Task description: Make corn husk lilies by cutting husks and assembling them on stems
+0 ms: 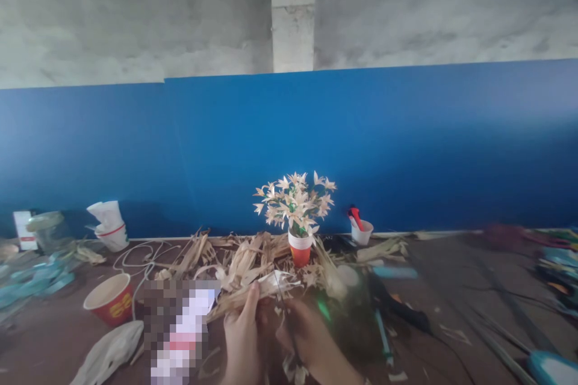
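My left hand (244,328), thumb on top, is closed on a dried corn husk (241,299) held level above the table. The husk's pale, ragged end points to the right. My right hand (311,337) is beside it, blurred, with the fingers closed round what look like thin dark scissors (293,337); their narrow tips reach up against the husk. Just behind the hands stands a red and white paper cup (300,252), holding a bunch of cream husk flowers (295,201) on green stems.
Loose husks (244,258) lie around the flower cup. On the left are an empty red paper cup (108,301), a white cord (149,255) and a pixelated pale packet (185,337). A black-handled tool (401,310) lies right. A white cup (361,233) stands by the blue wall (226,150).
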{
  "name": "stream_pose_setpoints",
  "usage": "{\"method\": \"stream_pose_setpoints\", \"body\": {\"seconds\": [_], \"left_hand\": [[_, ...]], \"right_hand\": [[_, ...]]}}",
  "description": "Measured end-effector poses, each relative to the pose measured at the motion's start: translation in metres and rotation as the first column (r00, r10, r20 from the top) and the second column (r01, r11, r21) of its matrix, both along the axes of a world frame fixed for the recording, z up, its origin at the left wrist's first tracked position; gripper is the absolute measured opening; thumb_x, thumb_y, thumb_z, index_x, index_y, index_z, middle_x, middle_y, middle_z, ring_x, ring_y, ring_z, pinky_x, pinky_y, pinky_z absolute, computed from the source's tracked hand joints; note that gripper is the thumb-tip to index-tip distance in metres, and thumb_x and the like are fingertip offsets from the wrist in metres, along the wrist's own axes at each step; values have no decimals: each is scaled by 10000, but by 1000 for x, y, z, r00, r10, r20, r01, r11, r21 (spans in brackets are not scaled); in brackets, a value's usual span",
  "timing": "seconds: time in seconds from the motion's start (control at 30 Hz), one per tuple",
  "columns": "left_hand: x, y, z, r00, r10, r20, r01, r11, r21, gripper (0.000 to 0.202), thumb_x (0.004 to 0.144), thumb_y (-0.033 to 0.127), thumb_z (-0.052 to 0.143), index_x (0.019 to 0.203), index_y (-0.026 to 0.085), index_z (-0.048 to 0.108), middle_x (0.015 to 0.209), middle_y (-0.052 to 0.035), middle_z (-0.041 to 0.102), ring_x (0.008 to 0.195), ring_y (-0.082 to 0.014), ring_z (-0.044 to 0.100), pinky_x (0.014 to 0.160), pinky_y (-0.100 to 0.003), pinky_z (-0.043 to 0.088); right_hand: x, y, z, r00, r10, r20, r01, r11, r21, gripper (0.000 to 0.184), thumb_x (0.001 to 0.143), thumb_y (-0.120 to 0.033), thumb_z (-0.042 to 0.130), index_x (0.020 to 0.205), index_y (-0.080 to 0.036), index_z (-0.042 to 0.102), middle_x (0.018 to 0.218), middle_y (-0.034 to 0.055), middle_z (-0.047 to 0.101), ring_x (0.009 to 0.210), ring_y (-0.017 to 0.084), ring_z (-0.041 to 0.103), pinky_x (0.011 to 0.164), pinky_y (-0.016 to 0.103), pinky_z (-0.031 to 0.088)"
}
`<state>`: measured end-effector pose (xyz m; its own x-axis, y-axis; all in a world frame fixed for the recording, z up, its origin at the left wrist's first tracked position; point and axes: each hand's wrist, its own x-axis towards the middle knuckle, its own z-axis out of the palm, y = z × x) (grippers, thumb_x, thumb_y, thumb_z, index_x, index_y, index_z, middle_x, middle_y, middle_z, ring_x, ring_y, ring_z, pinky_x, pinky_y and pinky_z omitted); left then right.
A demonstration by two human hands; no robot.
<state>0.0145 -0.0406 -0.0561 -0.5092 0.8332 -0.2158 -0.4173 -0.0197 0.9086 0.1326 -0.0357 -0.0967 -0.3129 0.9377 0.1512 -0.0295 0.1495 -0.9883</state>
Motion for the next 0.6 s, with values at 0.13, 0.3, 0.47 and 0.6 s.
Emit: {"method": "stream_pose_setpoints", "body": {"seconds": [0.13, 0.3, 0.47, 0.6], "left_hand": [[0, -1, 1, 1000, 3, -9, -3, 1000, -27, 424, 540, 513, 773, 555, 125, 604, 440, 25, 505, 372, -87, 427, 347, -205, 334], [2, -3, 5, 1000, 0, -6, 0, 1000, -23, 409, 537, 500, 780, 566, 126, 618, 432, 38, 486, 374, -77, 419, 351, -194, 350], [1, -1, 5, 998, -7, 60, 10, 998, -58, 394, 521, 472, 795, 590, 133, 605, 470, 19, 541, 387, -83, 446, 356, -191, 358], [-2, 1, 3, 998, -54, 22, 55, 998, -40, 410, 545, 497, 774, 563, 134, 583, 437, 35, 500, 374, -81, 427, 360, -197, 345]], "right_hand": [[1, -6, 7, 997, -70, 26, 70, 998, -9, 388, 673, -510, 680, 845, -164, 637, 727, 12, 606, 687, 158, 564, 592, 225, 455], [6, -13, 19, 999, -25, 25, 27, 997, -76, 400, 702, -512, 661, 895, -162, 650, 688, 11, 582, 663, 166, 559, 578, 233, 436], [5, -14, 16, 1000, -19, -9, 18, 992, -128, 474, 718, -592, 608, 908, -160, 653, 622, 9, 557, 585, 158, 545, 528, 239, 426], [2, -12, 7, 999, -42, 0, 41, 986, -165, 515, 688, -632, 608, 886, -158, 641, 537, -16, 505, 483, 126, 486, 459, 229, 400]]}}
